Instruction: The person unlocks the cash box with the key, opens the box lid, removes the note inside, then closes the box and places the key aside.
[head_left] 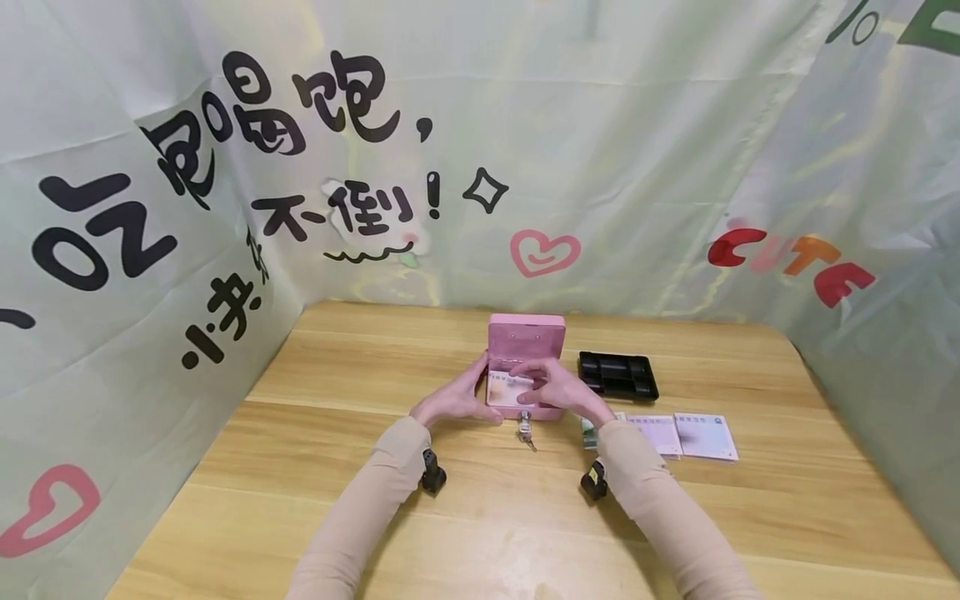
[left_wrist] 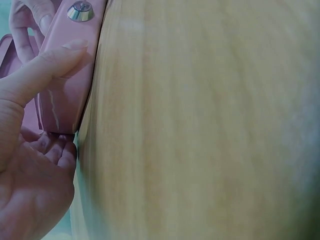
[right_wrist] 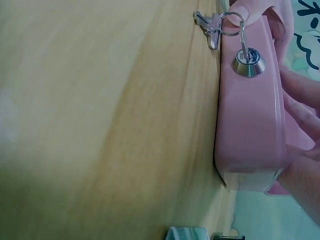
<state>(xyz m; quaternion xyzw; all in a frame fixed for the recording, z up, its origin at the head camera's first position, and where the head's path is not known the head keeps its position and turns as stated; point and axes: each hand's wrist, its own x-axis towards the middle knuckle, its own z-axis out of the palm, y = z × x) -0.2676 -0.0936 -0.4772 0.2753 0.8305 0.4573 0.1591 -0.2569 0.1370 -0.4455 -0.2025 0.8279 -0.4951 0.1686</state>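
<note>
A pink cash box [head_left: 551, 413] stands on the table with its lid raised. My left hand [head_left: 459, 399] grips its left end, the thumb on the front wall and the fingers round the side, as the left wrist view shows. A pale printed bill [head_left: 504, 390] lies inside the box. My right hand [head_left: 558, 387] reaches over the right part of the box, its spread fingers and thumb at the bill; the fingertips are partly hidden behind the front wall in the right wrist view. Keys on a ring [right_wrist: 230, 24] hang from the front lock [right_wrist: 248, 63].
A black compartment tray [head_left: 618, 377] lies to the right of the box. Nearer me are a purplish bill stack [head_left: 654, 435], a bluish bill stack [head_left: 707, 437] and greenish bills [head_left: 589, 435] partly behind the right sleeve. Printed cloth [head_left: 465, 275] surrounds the wooden table [head_left: 337, 375].
</note>
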